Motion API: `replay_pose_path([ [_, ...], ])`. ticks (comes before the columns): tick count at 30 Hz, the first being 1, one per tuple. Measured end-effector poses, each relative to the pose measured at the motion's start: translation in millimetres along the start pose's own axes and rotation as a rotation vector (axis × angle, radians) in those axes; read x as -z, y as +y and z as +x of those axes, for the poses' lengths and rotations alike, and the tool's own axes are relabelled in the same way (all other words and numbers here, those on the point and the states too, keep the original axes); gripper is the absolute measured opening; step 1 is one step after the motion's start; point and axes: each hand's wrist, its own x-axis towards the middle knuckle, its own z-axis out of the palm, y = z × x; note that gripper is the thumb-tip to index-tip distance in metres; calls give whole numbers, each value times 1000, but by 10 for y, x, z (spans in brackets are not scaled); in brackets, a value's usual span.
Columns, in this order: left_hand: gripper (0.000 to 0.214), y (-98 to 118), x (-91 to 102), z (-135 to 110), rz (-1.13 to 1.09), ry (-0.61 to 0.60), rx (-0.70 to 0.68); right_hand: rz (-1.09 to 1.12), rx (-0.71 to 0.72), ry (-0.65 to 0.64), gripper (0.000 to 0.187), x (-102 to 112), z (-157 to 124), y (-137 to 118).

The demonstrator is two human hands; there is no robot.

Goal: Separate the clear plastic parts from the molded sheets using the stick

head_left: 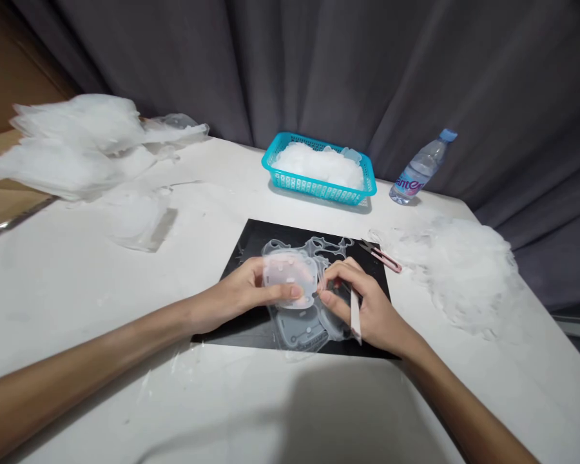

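Above a black mat, my left hand grips a translucent plastic piece with rounded corners and small cut-outs, its thumb pressed on the front. My right hand is closed at the piece's right edge, thumb and forefinger pinched there. A slim white tool is tucked in that hand and sticks out below the fingers; its tip is hidden. Beneath lies a larger translucent sheet with moulded shapes. Curly clear plastic offcuts lie behind the hands on the mat.
Small pink-handled snips rest at the mat's right corner. A turquoise basket of white translucent pieces stands behind, with a water bottle to its right. Piles of plastic sheets lie left, and scraps right.
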Motion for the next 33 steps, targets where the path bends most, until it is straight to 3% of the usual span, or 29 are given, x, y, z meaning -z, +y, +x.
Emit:
replay_pose_path([
  [7, 31, -42, -73, -6, -3, 62, -4, 144, -98, 38, 14, -61, -7, 45],
  [10, 28, -48, -105, -32, -84, 2, 28, -27, -67, 155, 8, -141, 18, 89],
  [13, 27, -54, -126, -48, -133, -110, 68, -205, -42, 229, 14, -210, 43, 140],
  [17, 26, -74, -76, -18, -163, 9, 50, -295, -27, 211, 10, -165, 13, 140],
  [21, 36, -100, -13, 24, -175, 161, 73, -445, 157, 277, 21, -66, -57, 53],
  [25, 48, -105, -41, 37, -180, 227, 130, -662, 424, 154, 43, -95, -79, 15],
  [29, 49, -70, -68, 34, -211, 56, 69, -730, 569, 140, 36, -148, -51, 53],
  [33, 36, -82, -26, 18, -51, -15, -18, -687, 491, 209, 21, -107, -21, 69],
])
